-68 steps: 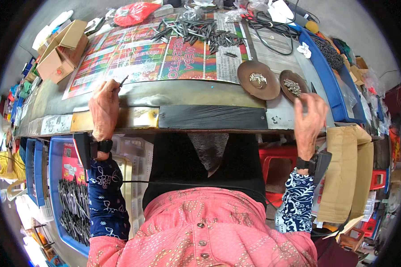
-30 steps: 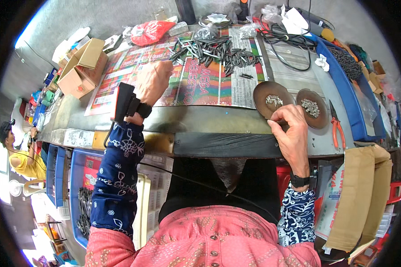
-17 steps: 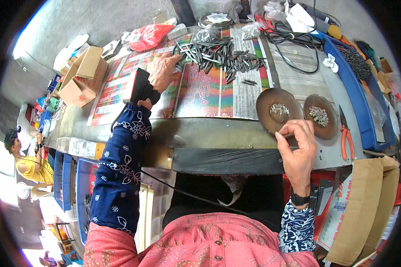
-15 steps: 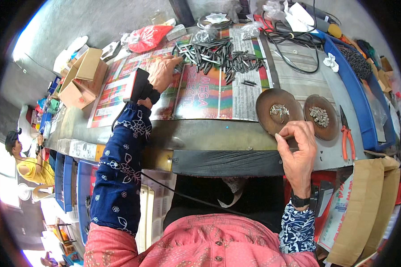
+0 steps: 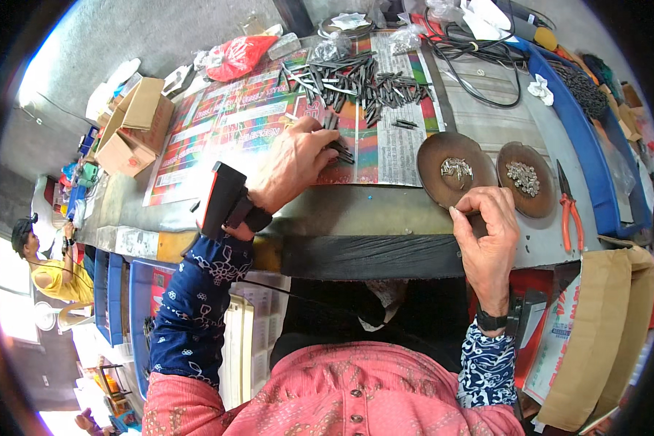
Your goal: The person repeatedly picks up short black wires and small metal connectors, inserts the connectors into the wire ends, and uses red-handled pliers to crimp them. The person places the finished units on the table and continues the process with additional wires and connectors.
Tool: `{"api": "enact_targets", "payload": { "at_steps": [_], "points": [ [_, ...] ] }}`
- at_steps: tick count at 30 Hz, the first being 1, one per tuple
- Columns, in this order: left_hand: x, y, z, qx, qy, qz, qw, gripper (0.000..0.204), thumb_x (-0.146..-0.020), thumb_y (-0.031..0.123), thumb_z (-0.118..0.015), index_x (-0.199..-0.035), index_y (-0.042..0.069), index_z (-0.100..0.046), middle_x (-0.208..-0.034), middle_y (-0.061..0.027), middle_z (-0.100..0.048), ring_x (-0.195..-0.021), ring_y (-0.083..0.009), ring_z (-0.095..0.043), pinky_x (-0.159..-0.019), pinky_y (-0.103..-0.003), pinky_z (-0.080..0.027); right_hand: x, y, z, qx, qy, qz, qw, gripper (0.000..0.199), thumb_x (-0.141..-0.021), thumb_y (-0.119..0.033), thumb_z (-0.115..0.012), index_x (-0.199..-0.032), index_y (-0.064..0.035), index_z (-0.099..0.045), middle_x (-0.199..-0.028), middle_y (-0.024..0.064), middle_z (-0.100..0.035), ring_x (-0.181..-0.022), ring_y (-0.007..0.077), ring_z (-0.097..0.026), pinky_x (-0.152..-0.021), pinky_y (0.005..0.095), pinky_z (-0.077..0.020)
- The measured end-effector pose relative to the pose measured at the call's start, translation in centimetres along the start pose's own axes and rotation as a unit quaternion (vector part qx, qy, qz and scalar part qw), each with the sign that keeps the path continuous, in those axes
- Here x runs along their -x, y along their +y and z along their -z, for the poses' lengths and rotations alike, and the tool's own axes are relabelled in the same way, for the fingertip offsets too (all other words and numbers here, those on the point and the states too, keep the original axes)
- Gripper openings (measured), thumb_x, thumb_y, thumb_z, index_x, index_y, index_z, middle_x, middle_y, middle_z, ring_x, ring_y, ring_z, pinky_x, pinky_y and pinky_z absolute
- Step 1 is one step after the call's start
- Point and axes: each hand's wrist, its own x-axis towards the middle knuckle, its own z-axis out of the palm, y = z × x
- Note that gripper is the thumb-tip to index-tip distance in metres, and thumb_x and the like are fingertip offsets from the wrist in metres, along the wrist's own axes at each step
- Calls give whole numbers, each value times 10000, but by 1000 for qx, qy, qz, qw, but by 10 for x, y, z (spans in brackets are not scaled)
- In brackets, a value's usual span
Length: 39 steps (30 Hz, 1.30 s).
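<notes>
Over the patterned printed sheet (image 5: 254, 134), my left hand (image 5: 291, 163) curls its fingers around a few thin black strips (image 5: 345, 152), whose ends stick out past the fingertips. A large heap of similar dark strips (image 5: 341, 80) lies farther back on the sheet. My right hand (image 5: 490, 232) is closed in a pinch at the near rim of a round brown dish (image 5: 432, 167); whatever lies between thumb and fingers is too small or hidden to tell. Small shiny metal pins (image 5: 456, 171) lie in that dish. Beside it, a second brown dish (image 5: 538, 207) holds small silvery pieces (image 5: 522, 179).
Red-handled pliers (image 5: 570, 218) lie right of the dishes. A long blue tray (image 5: 596, 167) borders the right side, with black cables (image 5: 479, 80) behind. An open cardboard box (image 5: 142, 120) and a red plastic bag (image 5: 241, 57) stand at left. A person in yellow (image 5: 54, 272) is far left.
My left hand has come from the heap's left side nearer to me and rightward, with a few black strips now at its fingers. My right hand stays almost in place, still pinched.
</notes>
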Motion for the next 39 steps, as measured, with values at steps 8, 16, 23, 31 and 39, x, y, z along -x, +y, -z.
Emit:
{"api": "enact_targets", "payload": {
  "at_steps": [8,16,23,31,39],
  "points": [
    [3,3,1,66,21,-14,998,229,-847,1,-632,-1062,56,-690,-939,-132,-636,-841,-305,-617,-743,-356,-507,2,1,-1,-6,24,18,1000,174,-714,62,-688,-803,-25,-566,-811,82,-580,-800,264,-546,-699,366,-449],
    [1,12,-3,130,43,115,984,337,-743,-31,-636,-1068,51,-668,-834,-159,-655,-746,-337,-648,-710,-395,-521,3,3,-3,-10,36,13,999,183,-706,87,-675,-809,-22,-570,-805,75,-584,-781,249,-554,-678,355,-461],
    [2,7,-4,151,25,175,973,344,-745,-18,-664,-1087,15,-644,-740,-58,-629,-652,-133,-587,-627,-273,-485,4,4,-1,-11,32,4,999,146,-750,93,-657,-829,5,-571,-839,67,-596,-800,196,-562,-728,299,-466],
    [10,5,-3,157,92,174,968,202,-749,85,-666,-923,-16,-679,-753,-151,-669,-692,-269,-661,-654,-356,-514,3,3,1,-15,32,-5,999,133,-762,91,-647,-843,13,-577,-837,65,-592,-801,184,-568,-728,291,-472],
    [15,9,1,231,137,199,942,203,-819,160,-712,-949,4,-694,-779,-118,-641,-639,-187,-628,-623,-310,-502,3,3,0,-29,35,-6,999,137,-762,94,-639,-849,8,-577,-828,67,-588,-780,189,-564,-702,296,-472]
  ]
}}
